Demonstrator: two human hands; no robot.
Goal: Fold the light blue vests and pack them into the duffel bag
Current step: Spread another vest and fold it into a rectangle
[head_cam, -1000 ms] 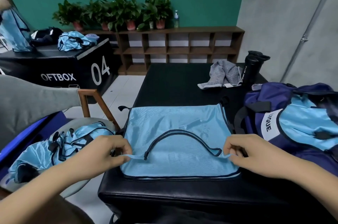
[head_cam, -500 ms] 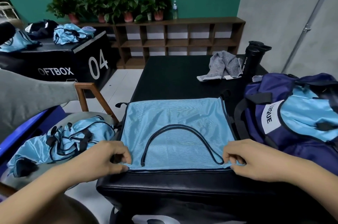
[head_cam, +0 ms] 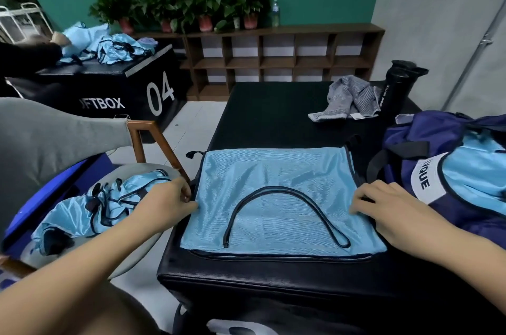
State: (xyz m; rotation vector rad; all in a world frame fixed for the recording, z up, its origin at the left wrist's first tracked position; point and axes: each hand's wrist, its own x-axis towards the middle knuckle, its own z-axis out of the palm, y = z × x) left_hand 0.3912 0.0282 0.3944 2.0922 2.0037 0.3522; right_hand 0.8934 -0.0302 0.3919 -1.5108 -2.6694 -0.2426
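Two bare hands sit at the side edges of one light blue vest [head_cam: 273, 170]. The left hand [head_cam: 167, 206] pinches the vest's left edge between thumb and curled fingers [head_cam: 184, 189]. The right hand [head_cam: 388, 211] has its fingers bent over the right edge, thumb on the cloth, gripping it. The vest lies folded flat, a dark-trimmed arch showing on top, at the near end of one black padded table [head_cam: 273, 110].

Just right of the right hand stands one navy duffel bag [head_cam: 438, 129], open, with one more blue vest [head_cam: 476, 170] visible inside. Left of the left hand, a crumpled heap of vests [head_cam: 115, 203] fills one chair [head_cam: 153, 129]; their number cannot be told. At the table's far end lie one grey cloth [head_cam: 347, 99] and one black bottle [head_cam: 394, 88]. Another blue pile [head_cam: 115, 47] sits on a black box [head_cam: 109, 88] far left.
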